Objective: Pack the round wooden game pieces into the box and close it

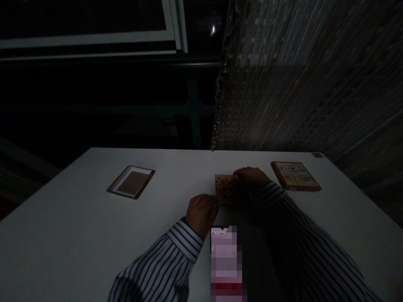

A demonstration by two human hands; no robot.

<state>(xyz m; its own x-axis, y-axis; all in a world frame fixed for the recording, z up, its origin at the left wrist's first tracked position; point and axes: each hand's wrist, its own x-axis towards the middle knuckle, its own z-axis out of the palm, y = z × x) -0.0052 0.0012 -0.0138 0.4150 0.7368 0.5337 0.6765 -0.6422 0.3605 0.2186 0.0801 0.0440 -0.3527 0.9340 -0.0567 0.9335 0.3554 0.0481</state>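
In dim light, a flat pack of round Chinese chess pieces (224, 188) with red markings lies on the white table. My left hand (202, 212) is closed at its near left corner, thumb and finger pinching the edge. At the far right side, my right hand (252, 178) curls its fingers over the pack's upper edge. Shadow hides the right part of the pack and the thumb of my right hand. Several pieces show in rows between the two hands.
An open shallow box part (130, 182) lies at the left of the table (78, 235). To the right rests a printed flat box (296, 175). A lit phone (222, 260), partly blurred out, lies near my forearms. Beyond the far edge hangs a beaded curtain (261, 84).
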